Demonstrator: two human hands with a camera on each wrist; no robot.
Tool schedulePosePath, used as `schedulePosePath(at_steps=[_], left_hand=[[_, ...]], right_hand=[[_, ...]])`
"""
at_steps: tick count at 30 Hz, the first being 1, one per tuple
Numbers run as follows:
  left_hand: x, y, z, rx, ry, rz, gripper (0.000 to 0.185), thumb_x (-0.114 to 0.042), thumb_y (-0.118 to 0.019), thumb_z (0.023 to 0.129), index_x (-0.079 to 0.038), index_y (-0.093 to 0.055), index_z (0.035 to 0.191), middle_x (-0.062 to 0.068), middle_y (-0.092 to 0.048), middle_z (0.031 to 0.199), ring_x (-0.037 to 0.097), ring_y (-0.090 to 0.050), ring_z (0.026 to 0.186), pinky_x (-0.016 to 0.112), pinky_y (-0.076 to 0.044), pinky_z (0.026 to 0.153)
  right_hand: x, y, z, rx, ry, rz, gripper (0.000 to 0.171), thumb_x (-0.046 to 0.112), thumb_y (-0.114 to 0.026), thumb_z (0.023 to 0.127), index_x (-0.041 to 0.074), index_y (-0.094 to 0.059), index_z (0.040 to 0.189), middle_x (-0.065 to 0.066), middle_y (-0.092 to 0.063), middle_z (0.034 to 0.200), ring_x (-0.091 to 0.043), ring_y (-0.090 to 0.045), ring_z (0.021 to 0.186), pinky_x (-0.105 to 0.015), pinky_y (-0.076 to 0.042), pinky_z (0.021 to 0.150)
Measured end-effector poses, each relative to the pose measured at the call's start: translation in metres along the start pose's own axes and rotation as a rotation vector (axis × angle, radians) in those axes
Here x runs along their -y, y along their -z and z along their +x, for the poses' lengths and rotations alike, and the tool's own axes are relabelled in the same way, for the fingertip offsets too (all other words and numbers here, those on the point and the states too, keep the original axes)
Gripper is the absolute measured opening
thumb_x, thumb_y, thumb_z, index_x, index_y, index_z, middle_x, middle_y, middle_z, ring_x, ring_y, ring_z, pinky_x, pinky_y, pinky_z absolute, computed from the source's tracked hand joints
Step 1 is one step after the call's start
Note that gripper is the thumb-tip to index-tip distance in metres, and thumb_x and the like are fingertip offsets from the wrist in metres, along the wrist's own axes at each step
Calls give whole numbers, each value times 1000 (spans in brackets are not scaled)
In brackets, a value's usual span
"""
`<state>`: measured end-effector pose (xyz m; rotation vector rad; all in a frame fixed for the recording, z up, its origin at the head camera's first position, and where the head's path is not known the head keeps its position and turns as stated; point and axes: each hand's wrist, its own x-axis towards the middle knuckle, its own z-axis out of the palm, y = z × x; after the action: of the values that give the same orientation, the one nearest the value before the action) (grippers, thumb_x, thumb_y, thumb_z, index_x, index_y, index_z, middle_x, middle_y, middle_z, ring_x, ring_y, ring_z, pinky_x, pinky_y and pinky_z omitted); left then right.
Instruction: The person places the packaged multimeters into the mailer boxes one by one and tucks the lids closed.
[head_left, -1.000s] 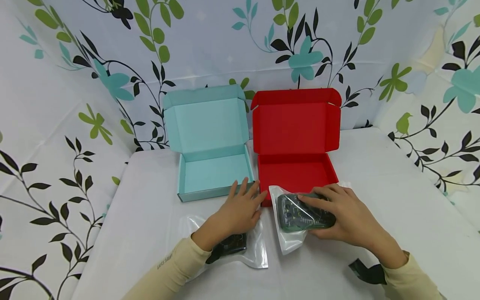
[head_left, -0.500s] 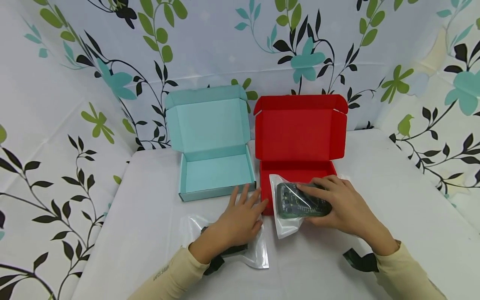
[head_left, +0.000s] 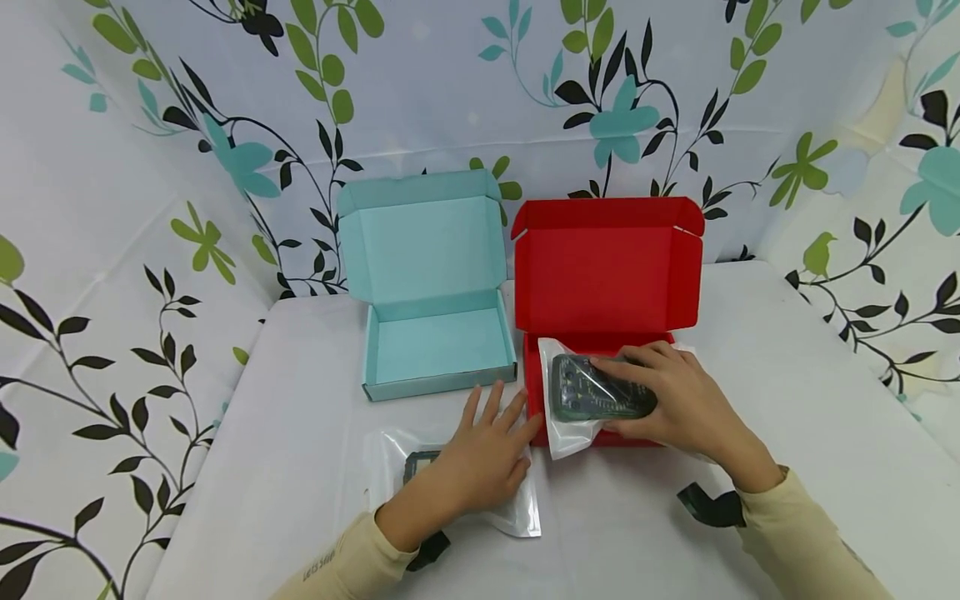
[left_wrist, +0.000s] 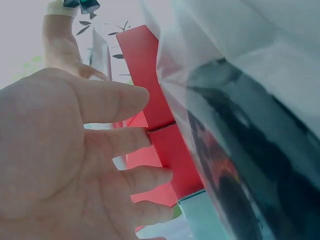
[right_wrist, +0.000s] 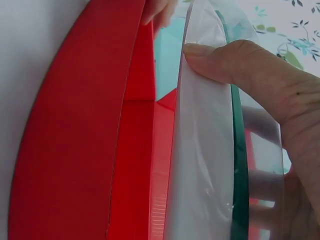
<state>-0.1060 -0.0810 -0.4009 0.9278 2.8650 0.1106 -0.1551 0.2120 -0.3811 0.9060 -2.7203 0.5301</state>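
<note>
My right hand (head_left: 667, 400) grips a clear plastic bag with a dark green device (head_left: 592, 387) marked in white inside, thumb on one side and fingers on the other. It is held tilted over the open red box (head_left: 607, 267); in the right wrist view, the bag (right_wrist: 200, 165) stands next to the box's front wall (right_wrist: 75, 130). My left hand (head_left: 480, 458) has its fingers spread, fingertips by the red box's front left corner. Under that hand and wrist lies a second clear bag (head_left: 517, 517) with a black device (head_left: 420, 462), partly hidden.
An open turquoise box (head_left: 442, 342) stands left of the red one, its lid raised against the patterned cloth (head_left: 420, 100). White cloth covers the table (head_left: 772, 375). Dark straps (head_left: 712, 507) hang at the wrists.
The right hand has carried the bagged green device farther over the red box. The red box has shifted nearer to me, and the left hand has stayed spread by its corner.
</note>
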Motion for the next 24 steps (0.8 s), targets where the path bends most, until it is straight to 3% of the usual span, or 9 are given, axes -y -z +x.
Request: schedulePosePath(at_steps=[14, 24], left_hand=[[-6, -2, -12, 32, 0, -23, 62, -37, -61, 103, -19, -44, 160, 10, -28, 169, 40, -13, 156, 61, -8, 122], [-7, -3, -15, 10, -18, 5, 61, -36, -61, 103, -19, -45, 159, 11, -29, 168, 40, -15, 155, 61, -11, 121]], right_hand=[[-5, -10, 8, 19, -14, 14, 84, 37, -100, 63, 23, -69, 141, -10, -66, 124, -28, -54, 112, -58, -48, 91], [-8, -15, 10, 41, -37, 16, 85, 36, -100, 64, 24, -68, 142, -11, -65, 126, -29, -54, 114, -59, -47, 93]])
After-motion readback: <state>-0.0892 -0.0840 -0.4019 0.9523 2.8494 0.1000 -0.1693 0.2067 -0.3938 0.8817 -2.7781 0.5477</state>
